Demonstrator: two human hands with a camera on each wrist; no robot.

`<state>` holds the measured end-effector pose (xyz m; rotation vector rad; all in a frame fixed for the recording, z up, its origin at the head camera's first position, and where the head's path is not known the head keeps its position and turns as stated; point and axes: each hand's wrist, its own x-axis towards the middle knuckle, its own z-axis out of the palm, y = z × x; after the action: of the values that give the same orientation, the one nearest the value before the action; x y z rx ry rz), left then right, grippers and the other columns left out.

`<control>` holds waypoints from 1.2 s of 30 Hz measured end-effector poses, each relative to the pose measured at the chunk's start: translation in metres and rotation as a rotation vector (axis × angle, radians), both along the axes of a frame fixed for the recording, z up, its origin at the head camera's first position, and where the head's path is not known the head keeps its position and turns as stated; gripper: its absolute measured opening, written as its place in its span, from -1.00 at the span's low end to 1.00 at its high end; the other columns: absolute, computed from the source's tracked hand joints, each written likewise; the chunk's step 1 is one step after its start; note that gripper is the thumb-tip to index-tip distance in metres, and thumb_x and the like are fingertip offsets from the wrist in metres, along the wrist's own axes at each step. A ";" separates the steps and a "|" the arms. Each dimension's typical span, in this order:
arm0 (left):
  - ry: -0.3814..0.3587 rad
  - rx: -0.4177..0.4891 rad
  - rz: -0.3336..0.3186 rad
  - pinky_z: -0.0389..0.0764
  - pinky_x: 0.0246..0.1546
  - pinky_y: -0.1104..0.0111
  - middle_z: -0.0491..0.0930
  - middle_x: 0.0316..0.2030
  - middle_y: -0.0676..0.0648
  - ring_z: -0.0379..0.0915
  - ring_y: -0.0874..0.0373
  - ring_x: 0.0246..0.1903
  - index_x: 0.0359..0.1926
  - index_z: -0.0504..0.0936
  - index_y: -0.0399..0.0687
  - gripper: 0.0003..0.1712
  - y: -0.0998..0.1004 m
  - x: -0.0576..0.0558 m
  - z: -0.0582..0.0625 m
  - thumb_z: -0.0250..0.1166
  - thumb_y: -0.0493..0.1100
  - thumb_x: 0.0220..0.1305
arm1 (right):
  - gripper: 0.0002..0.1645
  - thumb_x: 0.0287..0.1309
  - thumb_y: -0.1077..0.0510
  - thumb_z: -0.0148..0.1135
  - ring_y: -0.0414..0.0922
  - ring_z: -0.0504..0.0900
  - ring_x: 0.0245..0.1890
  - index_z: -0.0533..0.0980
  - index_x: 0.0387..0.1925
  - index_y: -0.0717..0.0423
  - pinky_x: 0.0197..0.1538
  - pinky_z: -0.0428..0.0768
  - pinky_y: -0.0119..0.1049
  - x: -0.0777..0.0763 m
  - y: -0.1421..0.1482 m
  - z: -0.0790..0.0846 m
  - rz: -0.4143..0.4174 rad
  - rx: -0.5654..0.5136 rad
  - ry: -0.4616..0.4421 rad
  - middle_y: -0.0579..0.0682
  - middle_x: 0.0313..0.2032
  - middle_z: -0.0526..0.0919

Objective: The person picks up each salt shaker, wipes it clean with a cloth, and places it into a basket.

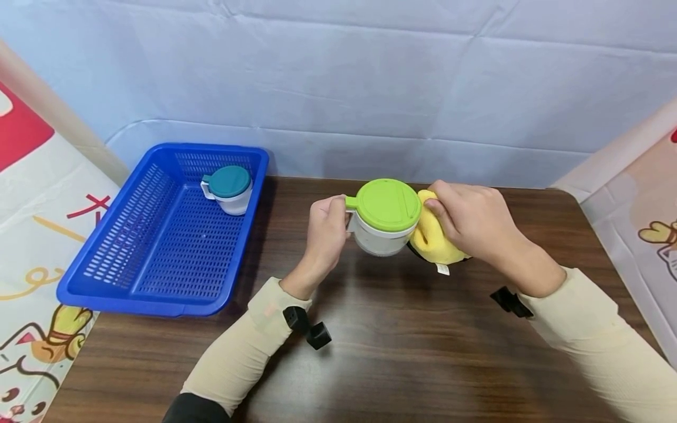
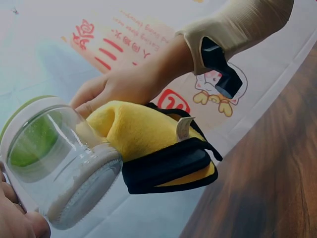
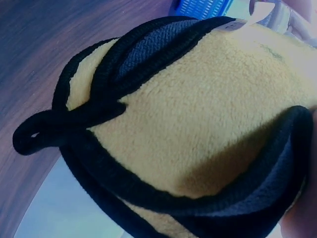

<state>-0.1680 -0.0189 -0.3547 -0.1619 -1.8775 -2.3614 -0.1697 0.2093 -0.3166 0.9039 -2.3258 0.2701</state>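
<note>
My left hand has its fingers curled around the handle of a clear seasoning jar with a green lid, which sits just right of that hand, raised above the counter. I judge it light to moderate, rigid, smooth enough to slip and breakable if it is glass; the handle looks the surest hold. Against its far side, my right hand pinches a bunched yellow cloth with black trim: soft, limp, easily gripped anywhere. Both forearms angle inward, bringing the hands close together. Well left of my left hand, a blue plastic basket holds a teal-lidded jar.
</note>
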 end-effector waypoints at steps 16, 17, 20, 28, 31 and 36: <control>0.024 -0.003 0.002 0.11 -0.75 0.47 0.07 -0.80 0.06 -0.01 0.25 -0.79 -0.80 0.20 -0.12 -0.52 0.000 0.001 0.000 -0.14 -0.25 0.30 | -0.62 0.36 -0.08 -0.14 -0.12 0.20 -0.77 0.26 -0.50 0.06 -0.74 0.16 -0.23 -0.005 -0.005 0.002 -0.079 0.080 -0.065 -0.14 -0.74 0.15; 0.026 0.002 -0.003 0.11 -0.75 0.47 0.08 -0.80 0.06 -0.01 0.25 -0.79 -0.79 0.22 -0.14 -0.52 0.000 0.001 0.000 -0.14 -0.24 0.31 | -0.64 0.34 -0.06 -0.10 -0.12 0.20 -0.77 0.26 -0.50 0.06 -0.74 0.16 -0.23 -0.004 -0.005 0.001 -0.088 0.080 -0.067 -0.14 -0.74 0.16; 0.023 0.008 -0.006 0.07 -0.75 0.46 0.09 -0.80 0.07 -0.01 0.25 -0.80 -0.78 0.24 -0.16 -0.54 0.001 0.001 0.001 -0.15 -0.22 0.30 | -0.65 0.33 -0.05 -0.07 -0.12 0.19 -0.78 0.27 -0.50 0.06 -0.75 0.15 -0.23 -0.003 -0.005 0.002 -0.123 0.074 -0.076 -0.14 -0.75 0.15; -0.006 -0.016 0.007 0.09 -0.76 0.45 0.06 -0.81 0.07 -0.02 0.21 -0.83 -0.77 0.20 -0.09 -0.53 0.001 0.001 0.000 -0.13 -0.17 0.31 | -0.64 0.30 -0.06 -0.03 -0.15 0.14 -0.80 0.27 -0.52 0.06 -0.76 0.08 -0.27 0.001 -0.001 0.005 -0.158 0.048 -0.062 -0.15 -0.77 0.14; -0.023 -0.006 0.005 0.12 -0.75 0.46 0.05 -0.81 0.08 -0.01 0.22 -0.82 -0.77 0.20 -0.08 -0.53 0.001 0.000 0.000 -0.14 -0.18 0.32 | -0.65 0.26 -0.04 0.01 -0.15 0.14 -0.80 0.25 -0.55 0.04 -0.76 0.07 -0.28 0.003 0.001 0.006 -0.164 0.045 -0.065 -0.16 -0.77 0.14; -0.051 0.008 0.014 0.16 -0.73 0.46 0.06 -0.83 0.09 0.02 0.23 -0.81 -0.78 0.21 -0.08 -0.53 0.001 -0.002 0.001 -0.14 -0.19 0.32 | -0.65 0.24 -0.05 -0.02 -0.16 0.14 -0.80 0.23 -0.59 0.00 -0.76 0.08 -0.28 0.008 0.003 0.008 -0.183 0.060 -0.077 -0.18 -0.78 0.13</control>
<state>-0.1697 -0.0174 -0.3535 -0.0883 -1.8843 -2.3857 -0.1615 0.2128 -0.3087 0.7139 -2.4801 0.1617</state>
